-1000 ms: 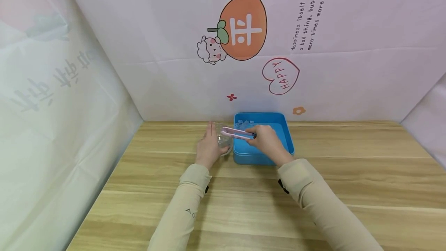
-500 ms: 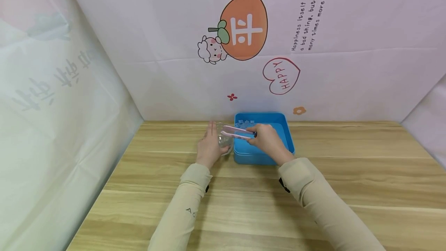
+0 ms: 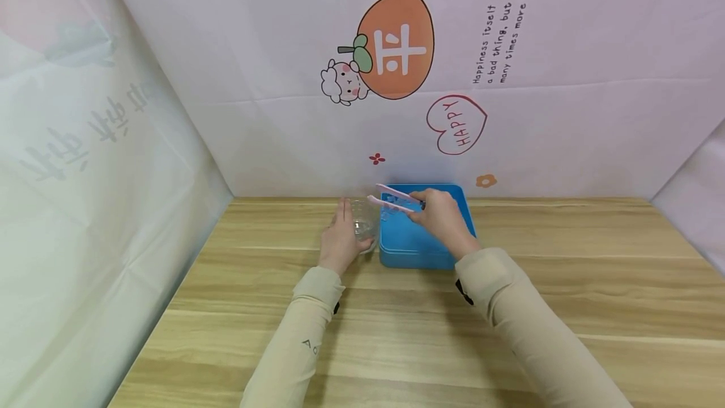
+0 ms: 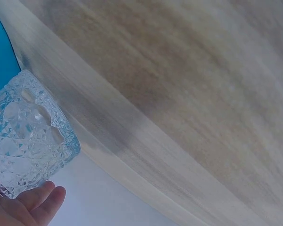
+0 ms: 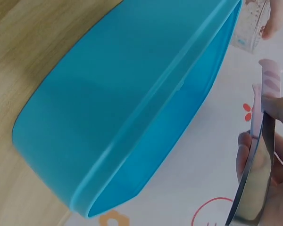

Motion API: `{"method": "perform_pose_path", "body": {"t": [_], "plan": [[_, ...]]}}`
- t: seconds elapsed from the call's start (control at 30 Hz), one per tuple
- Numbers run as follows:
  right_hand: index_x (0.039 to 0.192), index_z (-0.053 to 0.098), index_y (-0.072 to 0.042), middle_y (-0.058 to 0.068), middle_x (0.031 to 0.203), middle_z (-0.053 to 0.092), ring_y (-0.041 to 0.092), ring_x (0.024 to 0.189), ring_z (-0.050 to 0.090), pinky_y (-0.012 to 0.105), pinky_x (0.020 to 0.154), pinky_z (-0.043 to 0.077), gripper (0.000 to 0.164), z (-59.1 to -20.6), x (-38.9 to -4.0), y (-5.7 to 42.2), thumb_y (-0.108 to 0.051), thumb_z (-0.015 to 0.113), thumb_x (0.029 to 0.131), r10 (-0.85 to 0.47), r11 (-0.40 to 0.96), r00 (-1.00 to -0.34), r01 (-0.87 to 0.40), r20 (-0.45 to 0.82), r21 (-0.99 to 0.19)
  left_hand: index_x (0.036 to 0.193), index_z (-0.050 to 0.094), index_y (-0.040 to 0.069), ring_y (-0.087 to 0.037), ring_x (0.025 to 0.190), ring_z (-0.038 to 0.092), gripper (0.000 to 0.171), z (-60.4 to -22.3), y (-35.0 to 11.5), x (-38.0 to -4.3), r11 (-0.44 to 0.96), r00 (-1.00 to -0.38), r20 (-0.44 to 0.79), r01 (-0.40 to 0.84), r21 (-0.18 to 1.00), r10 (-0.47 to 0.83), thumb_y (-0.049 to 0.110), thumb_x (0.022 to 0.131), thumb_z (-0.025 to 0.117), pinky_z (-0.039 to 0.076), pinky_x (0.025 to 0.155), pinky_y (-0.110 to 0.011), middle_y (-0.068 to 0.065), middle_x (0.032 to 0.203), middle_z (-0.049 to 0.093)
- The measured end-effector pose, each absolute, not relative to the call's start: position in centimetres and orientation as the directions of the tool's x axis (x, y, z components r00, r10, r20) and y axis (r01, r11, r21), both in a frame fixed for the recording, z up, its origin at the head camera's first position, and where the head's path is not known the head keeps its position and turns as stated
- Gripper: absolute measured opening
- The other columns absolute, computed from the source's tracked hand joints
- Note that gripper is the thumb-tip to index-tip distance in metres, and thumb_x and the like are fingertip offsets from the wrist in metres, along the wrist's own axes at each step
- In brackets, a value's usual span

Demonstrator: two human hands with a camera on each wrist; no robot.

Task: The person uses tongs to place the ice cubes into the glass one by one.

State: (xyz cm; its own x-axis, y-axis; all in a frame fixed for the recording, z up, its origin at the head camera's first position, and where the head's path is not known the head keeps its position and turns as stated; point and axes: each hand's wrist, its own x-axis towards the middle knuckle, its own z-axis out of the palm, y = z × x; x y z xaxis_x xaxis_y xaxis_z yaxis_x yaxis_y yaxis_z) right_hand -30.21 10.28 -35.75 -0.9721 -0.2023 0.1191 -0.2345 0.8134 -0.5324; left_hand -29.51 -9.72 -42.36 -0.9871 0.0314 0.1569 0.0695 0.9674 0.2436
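Observation:
My left hand (image 3: 338,241) holds a clear, diamond-patterned glass cup (image 4: 33,132), with the thumb on the near side and the fingers along its left side. My right hand (image 3: 444,218) grips a pair of tongs (image 5: 254,188) with metal arms and pale pink tips. The tong arms stand apart over the left part of a blue box (image 3: 416,258), and nothing shows between the tips. Small translucent bluish cubes (image 3: 391,199) lie at the box's back left, partly covered by the tongs. Just left of the box stands the cup.
The wooden table (image 3: 391,345) ends at a white printed backdrop (image 3: 283,143) right behind the box and cup. Another white sheet (image 3: 113,206) hangs along the left edge. The box's walls rise around the cubes.
The right hand has moved the tongs from over the cup back and to the right, over the box, and their arms have spread wider. My left hand stays at the cup.

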Motion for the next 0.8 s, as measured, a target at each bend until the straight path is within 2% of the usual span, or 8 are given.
{"method": "perform_pose_path", "body": {"t": [0.17, 0.27, 0.4, 0.63, 0.8], "plan": [[0.129, 0.058, -0.001, 0.022, 0.114, 0.067, 0.025, 0.076, 0.063, 0.024, 0.054, 0.048, 0.047, -36.1, -30.7, 10.5, -0.015, 0.07, 0.086, -0.139, 0.821, -0.984, -0.177, 0.11, -0.542, 0.149, 0.023, -0.001, -0.031, 0.122, 0.056, 0.103, -42.4, -9.8, -29.5, 0.965, -0.985, 0.168, 0.073, 0.25, 0.031, 0.048, 0.076, 0.076, 0.056, 0.082, -0.041, -0.016, 0.156, 0.028], [0.131, 0.057, 0.0, 0.022, 0.124, 0.063, 0.031, 0.093, 0.066, 0.032, 0.068, 0.056, 0.048, -36.7, -30.9, 10.4, -0.016, 0.069, 0.087, -0.112, 0.826, -0.99, -0.144, 0.091, -0.545, 0.15, 0.022, 0.0, -0.032, 0.123, 0.056, 0.103, -42.4, -9.8, -29.5, 0.963, -0.986, 0.165, 0.071, 0.261, 0.028, 0.048, 0.076, 0.076, 0.055, 0.087, -0.043, -0.016, 0.156, 0.028], [0.13, 0.057, 0.001, 0.023, 0.128, 0.06, 0.036, 0.111, 0.062, 0.042, 0.084, 0.056, 0.048, -37.5, -31.0, 10.3, -0.017, 0.069, 0.088, -0.091, 0.841, -0.993, -0.117, 0.075, -0.528, 0.151, 0.02, 0.001, -0.032, 0.126, 0.053, 0.103, -42.5, -9.8, -29.5, 0.957, -0.987, 0.157, 0.067, 0.281, 0.023, 0.047, 0.077, 0.076, 0.049, 0.097, -0.047, -0.015, 0.157, 0.026], [0.128, 0.059, 0.001, 0.022, 0.126, 0.062, 0.038, 0.114, 0.06, 0.047, 0.093, 0.052, 0.045, -38.7, -30.9, 10.2, -0.018, 0.068, 0.088, -0.061, 0.857, -0.996, -0.087, 0.068, -0.507, 0.15, 0.02, 0.001, -0.033, 0.127, 0.052, 0.104, -42.5, -9.8, -29.4, 0.956, -0.986, 0.164, 0.069, 0.285, 0.023, 0.047, 0.077, 0.076, 0.045, 0.103, -0.049, -0.016, 0.157, 0.027], [0.125, 0.061, 0.002, 0.023, 0.123, 0.064, 0.037, 0.111, 0.062, 0.047, 0.091, 0.053, 0.042, -39.5, -30.9, 10.3, -0.015, 0.068, 0.088, -0.059, 0.864, -0.995, -0.092, 0.081, -0.496, 0.15, 0.021, 0.0, -0.032, 0.129, 0.051, 0.104, -42.5, -9.7, -29.5, 0.96, -0.985, 0.169, 0.07, 0.272, 0.024, 0.048, 0.076, 0.076, 0.045, 0.103, -0.048, -0.016, 0.156, 0.028]]}}
